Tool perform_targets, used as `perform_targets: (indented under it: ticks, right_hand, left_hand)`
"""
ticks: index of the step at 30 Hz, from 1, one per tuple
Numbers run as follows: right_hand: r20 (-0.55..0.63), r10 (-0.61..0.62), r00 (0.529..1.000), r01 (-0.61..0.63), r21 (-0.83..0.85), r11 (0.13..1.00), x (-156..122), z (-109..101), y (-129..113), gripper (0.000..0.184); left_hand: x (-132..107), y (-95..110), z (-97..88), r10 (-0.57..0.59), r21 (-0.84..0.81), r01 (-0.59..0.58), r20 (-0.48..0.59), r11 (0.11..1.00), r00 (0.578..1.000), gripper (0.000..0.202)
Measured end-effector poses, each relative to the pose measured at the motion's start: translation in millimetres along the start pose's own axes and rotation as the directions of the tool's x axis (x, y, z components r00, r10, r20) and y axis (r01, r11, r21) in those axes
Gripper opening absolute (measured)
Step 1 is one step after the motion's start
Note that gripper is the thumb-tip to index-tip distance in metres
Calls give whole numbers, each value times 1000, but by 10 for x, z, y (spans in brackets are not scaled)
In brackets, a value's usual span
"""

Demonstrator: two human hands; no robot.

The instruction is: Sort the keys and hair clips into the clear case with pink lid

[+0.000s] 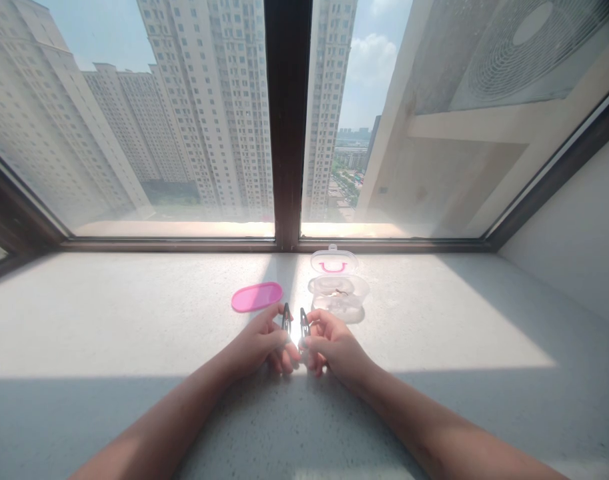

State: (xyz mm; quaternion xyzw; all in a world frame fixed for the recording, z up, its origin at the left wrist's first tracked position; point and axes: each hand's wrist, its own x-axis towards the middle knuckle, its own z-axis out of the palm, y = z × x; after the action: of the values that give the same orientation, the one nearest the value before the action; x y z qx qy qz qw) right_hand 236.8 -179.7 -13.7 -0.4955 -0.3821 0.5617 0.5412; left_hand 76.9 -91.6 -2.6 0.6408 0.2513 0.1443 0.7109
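**Head view: two clips held side by side over sill**

Head cam looks down at both hands, close together mid-frame over a pale sill [134,320]. L hand [261,343] has fingers pinched on a dark hair clip, L clip [286,319], held upright w/ tip pointing away from the person. R hand [334,347] grips a matching one, R clip [304,322], same way. The 2 clips stand just beside each other w/ a narrow gap, not touching. Glare sits at their lower ends, so exact finger contact there is hard to see. Just beyond L hand a pink oval [257,297] lies flat on sill. Just beyond R hand sits a clear box [338,293], open, its top w/ pink handle tipped back toward the window [184,133]. Small bits inside box, too blurred to name.
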Motion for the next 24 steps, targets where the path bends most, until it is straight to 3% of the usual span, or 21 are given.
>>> perform_targets:
  ticks: [5, 14, 24]
  right_hand:
    - [10, -5, 1000, 5, 3, 1000, -7, -4, -18, 24]
    - [-10, 3, 1000, -3, 9, 1000, -13, 4, -36, 36]
    - [19, -16, 1000, 16, -11, 1000, -5, -3, -9, 26]
  left_hand:
    - [-5, 29, 8, -14, 2, 14, -7, 1000, 1000, 32]
    - [-3, 23, -10, -40, 16, 40, 29, 999, 999, 33]
    - [-7, 27, -16, -36, 19, 36, 46, 999, 998, 27]
